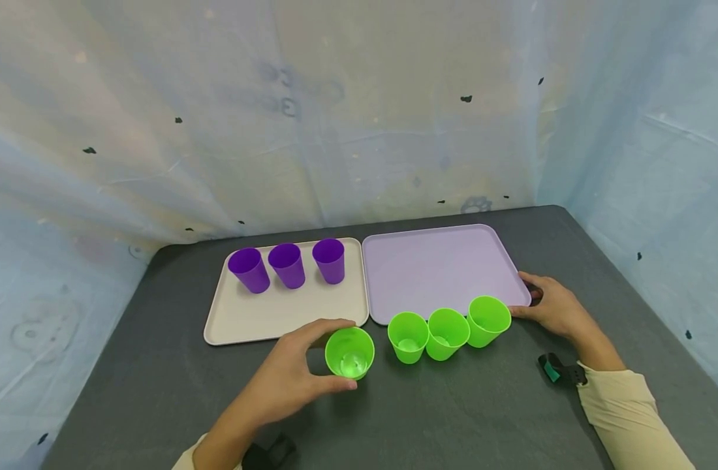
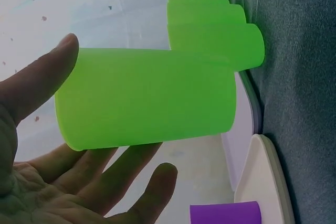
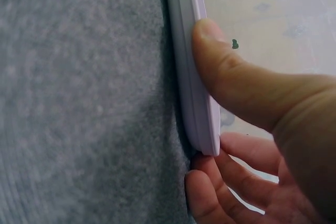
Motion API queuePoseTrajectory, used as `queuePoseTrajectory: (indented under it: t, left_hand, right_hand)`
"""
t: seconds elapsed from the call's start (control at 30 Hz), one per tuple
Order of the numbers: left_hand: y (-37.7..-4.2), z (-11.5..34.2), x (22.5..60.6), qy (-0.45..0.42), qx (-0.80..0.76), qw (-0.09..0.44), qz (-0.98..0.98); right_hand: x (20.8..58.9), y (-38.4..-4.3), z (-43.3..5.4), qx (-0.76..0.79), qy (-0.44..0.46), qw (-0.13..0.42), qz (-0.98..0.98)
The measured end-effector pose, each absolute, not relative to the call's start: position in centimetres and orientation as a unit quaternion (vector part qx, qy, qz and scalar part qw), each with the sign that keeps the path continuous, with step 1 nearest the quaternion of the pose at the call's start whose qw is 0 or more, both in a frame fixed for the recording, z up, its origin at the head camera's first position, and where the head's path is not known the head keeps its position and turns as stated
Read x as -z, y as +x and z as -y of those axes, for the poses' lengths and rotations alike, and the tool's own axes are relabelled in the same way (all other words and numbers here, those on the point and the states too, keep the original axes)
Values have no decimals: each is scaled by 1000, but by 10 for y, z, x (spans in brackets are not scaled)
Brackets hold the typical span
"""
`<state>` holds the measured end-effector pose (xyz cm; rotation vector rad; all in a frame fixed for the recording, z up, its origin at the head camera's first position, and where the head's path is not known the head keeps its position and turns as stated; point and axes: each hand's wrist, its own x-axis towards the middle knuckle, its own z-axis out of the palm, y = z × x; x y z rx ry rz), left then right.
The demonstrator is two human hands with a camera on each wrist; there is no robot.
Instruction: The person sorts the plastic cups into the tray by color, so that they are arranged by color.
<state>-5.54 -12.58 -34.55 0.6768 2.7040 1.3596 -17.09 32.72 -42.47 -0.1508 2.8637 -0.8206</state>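
Observation:
My left hand (image 1: 288, 373) holds a green cup (image 1: 350, 352) between thumb and fingers, mouth up. In the left wrist view the cup (image 2: 147, 98) appears to be raised off the table. Just right of it stand three more green cups, a left one (image 1: 408, 337), a middle one (image 1: 447, 334) and a right one (image 1: 488, 321), close together along the front edge of a lavender tray (image 1: 441, 267). My right hand (image 1: 555, 313) grips that tray's near right corner; the right wrist view shows the thumb against the rim (image 3: 202, 93) and fingers around the corner.
A cream tray (image 1: 312, 310) lies left of the lavender one, their sides meeting. Upright along its back are three purple cups (image 1: 249, 269). The dark grey tabletop (image 1: 406, 418) reaches back to a pale hanging sheet (image 1: 359, 130), which also closes off both sides.

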Motion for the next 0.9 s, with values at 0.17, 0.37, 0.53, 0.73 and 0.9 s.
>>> queuePoseTrajectory:
  t: [0.17,0.37,0.53,0.73,0.9]
  left_hand:
    - [-62,127,345,204,-438,13,-875]
    - [-78,118,341,187,-440,21,-878]
    - [-94,105,334,206,-436,12,-876]
    - [-115,91,326,209,-420,2,-883]
    - [-134,77,322,201,-416,16,-887]
  right_hand:
    - [426,-171,-326,273,-54,73,-958]
    - [427,-170,-328,274,-63,62,-958]
    - [429,-169,-330,276,-59,63,-957]
    - [430,-170,-329,274,-62,64,-957]
    - [428,-171,-329,275,-59,69,-957]
